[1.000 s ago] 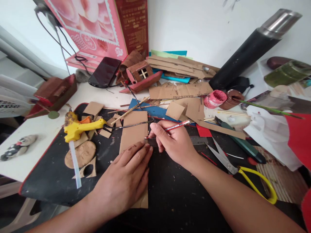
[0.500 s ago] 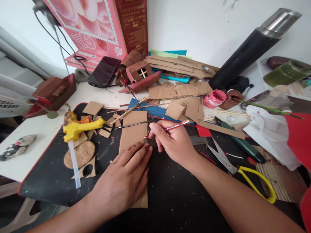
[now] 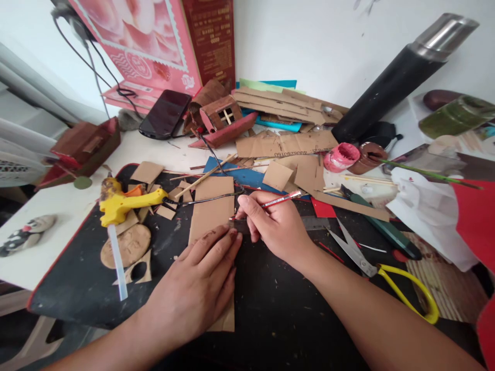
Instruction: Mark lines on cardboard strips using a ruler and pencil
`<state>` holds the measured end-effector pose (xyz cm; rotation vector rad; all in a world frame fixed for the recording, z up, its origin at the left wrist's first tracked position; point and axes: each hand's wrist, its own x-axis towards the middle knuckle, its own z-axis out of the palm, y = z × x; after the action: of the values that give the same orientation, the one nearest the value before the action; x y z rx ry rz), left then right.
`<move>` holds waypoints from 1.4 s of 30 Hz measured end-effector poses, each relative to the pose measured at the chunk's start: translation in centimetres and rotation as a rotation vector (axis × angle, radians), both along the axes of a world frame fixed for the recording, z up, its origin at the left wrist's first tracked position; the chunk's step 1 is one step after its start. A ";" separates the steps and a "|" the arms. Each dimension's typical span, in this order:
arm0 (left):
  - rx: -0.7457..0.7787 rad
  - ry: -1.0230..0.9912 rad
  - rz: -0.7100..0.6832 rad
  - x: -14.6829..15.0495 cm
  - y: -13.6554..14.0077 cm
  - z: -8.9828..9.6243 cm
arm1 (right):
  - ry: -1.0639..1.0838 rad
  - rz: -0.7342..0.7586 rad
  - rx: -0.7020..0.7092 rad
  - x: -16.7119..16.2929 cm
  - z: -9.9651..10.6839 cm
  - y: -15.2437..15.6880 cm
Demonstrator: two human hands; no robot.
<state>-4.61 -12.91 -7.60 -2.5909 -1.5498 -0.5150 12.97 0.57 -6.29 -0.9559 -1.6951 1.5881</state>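
Observation:
My left hand [image 3: 199,283] lies flat with its fingers stretched out, pressing on a long strip of cardboard [image 3: 212,198] and on one end of a clear ruler [image 3: 315,223]. The ruler crosses the strip and passes beneath my right hand [image 3: 273,226]. Pinched in my right hand is a slim red and white pencil [image 3: 280,200], its tip down at the strip's right edge, just beyond my left fingertips. Part of the strip and most of the ruler are hidden by my hands.
Left of the strip lie a yellow glue gun [image 3: 131,201] and a round cardboard disc [image 3: 126,246]. Open scissors [image 3: 363,263] and a green cutter [image 3: 386,226] lie on the right. Behind stand a cardboard boat [image 3: 228,123], a pink paint pot [image 3: 341,157] and a black flask [image 3: 390,93].

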 end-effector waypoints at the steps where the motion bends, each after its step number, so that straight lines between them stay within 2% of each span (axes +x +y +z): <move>1: -0.001 -0.001 0.001 0.0 0.0 0.0 | -0.003 -0.001 0.004 0.0 0.0 0.0; 9: -0.019 -0.020 0.010 0.0 -0.1 -0.2 | -0.017 0.009 0.011 0.0 0.0 0.0; 17: -0.009 -0.013 0.016 -0.1 -0.2 -0.3 | 0.023 -0.011 -0.044 0.0 0.1 0.0; 42: -0.020 -0.033 0.018 0.0 -0.2 -0.2 | -0.029 0.022 -0.010 0.0 0.2 0.1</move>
<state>-4.63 -13.10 -7.82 -2.5935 -1.5951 -0.5455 12.96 0.71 -6.13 -0.9727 -1.7250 1.6051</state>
